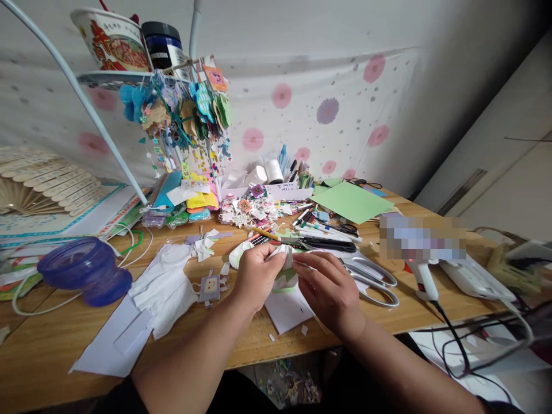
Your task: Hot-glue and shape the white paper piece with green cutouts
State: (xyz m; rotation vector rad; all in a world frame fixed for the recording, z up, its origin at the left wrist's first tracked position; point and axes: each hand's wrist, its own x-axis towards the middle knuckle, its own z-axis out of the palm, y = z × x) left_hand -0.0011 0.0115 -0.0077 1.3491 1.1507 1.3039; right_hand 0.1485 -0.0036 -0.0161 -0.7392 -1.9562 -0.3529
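White piece left of the scissors
Left hand pinches it; right hand half curled, can't tell its hold. Pinch softly against creases.

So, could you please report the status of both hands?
Left grip: pinching white-and-green piece. Right grip: at its edge, contact unclear. Possible snag: scissors close by on the right.

"Any bare wood to pass over?"
"Yes, the surface at front left, nearer than the purple bowl."
"And beside the right hand?"
"Scissors block, then a narrow gap, then a white corded tool; behind, pens crowd."
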